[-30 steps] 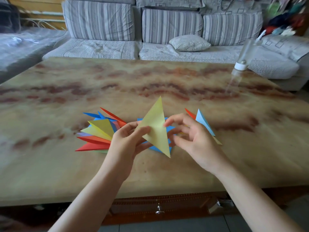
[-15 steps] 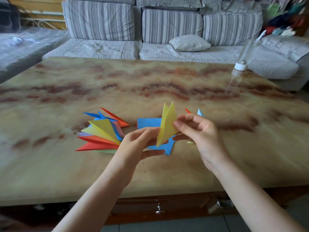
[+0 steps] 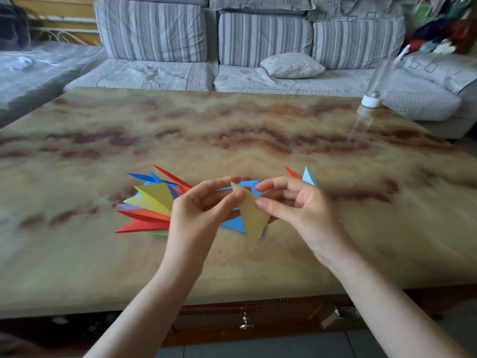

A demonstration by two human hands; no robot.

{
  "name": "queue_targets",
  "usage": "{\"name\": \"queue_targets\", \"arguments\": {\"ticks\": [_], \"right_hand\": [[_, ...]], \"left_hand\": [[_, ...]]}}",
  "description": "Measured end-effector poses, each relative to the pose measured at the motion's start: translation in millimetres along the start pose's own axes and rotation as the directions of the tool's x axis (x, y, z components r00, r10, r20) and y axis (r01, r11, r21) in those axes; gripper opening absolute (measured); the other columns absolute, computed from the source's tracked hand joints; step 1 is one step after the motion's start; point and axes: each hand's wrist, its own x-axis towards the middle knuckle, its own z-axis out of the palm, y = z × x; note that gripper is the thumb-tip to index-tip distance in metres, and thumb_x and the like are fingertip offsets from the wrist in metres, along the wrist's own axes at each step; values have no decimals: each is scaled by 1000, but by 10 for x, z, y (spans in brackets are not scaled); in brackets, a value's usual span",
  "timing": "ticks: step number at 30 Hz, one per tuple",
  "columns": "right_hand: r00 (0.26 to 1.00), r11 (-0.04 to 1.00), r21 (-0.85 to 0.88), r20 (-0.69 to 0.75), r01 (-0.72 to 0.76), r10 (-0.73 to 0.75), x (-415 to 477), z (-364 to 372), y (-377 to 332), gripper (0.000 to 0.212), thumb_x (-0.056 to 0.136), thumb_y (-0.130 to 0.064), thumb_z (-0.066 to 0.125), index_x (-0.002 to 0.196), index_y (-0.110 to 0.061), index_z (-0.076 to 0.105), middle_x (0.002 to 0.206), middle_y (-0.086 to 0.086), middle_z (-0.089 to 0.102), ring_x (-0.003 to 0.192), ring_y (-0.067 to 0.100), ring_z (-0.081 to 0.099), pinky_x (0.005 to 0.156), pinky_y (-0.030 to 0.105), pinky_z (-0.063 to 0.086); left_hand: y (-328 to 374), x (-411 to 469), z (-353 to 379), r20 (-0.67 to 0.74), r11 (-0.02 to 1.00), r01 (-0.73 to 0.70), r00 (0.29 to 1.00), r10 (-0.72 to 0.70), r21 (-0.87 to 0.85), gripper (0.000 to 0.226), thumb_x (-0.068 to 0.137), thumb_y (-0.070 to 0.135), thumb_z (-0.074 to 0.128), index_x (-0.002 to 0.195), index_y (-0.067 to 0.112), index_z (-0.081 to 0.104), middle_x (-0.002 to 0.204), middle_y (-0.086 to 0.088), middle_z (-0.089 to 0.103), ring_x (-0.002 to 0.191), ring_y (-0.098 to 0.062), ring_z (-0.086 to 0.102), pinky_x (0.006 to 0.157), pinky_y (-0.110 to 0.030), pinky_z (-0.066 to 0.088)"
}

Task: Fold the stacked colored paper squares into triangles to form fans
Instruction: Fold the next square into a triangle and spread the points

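A narrow yellow paper triangle [image 3: 252, 218] hangs point-down above the marble table [image 3: 232, 130]. My left hand [image 3: 201, 213] pinches its upper left edge between thumb and forefinger. My right hand [image 3: 296, 205] pinches its right edge. Beneath them lies a stack of blue paper squares [image 3: 233, 223], partly hidden by my hands. To the left, a fan of folded red, yellow, blue and orange triangles [image 3: 152, 202] lies spread on the table. Behind my right hand, tips of a red and a light blue triangle [image 3: 305, 175] stick up.
A clear plastic bottle with a white cap [image 3: 373, 94] stands tilted at the table's far right. A striped grey sofa [image 3: 206, 47] with a small cushion [image 3: 291, 65] runs along the far edge. A drawer knob [image 3: 244, 325] sits below the near edge.
The yellow paper, half open and upright half a second ago, is now folded flat into a narrower triangle and turned point-down. Both hands shifted their grip to its upper edges.
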Motion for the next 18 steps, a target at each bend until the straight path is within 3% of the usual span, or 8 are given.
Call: {"name": "queue_targets", "arguments": {"ticks": [3,9,18], "right_hand": [[998,999,5,-34,-45,46,-18,32,-9,33,64,-29,73,91,-11,68,80,4,71,72,13,65,65,32,56],[995,997,0,-60,-75,75,-38,84,4,30,64,-28,74,80,-2,71,78,21,71,69,22,65,71,35,55],[996,998,-21,-72,-60,58,-31,70,-18,25,65,-27,75,79,-6,72,73,12,72,66,20,67,67,29,54]], "left_hand": [[10,-14,10,-24,999,-19,1000,18,-47,17,74,10,69,90,13,69,80,0,76,76,-11,72,63,-20,55],[23,-43,35,-30,997,-7,1000,5,-82,23,68,15,71,90,11,68,83,-6,76,77,-15,72,62,-21,55],[45,-57,46,-46,996,-9,999,5,-86,10,80,10,66,88,6,68,77,-1,75,71,-11,72,60,-18,54]]}}
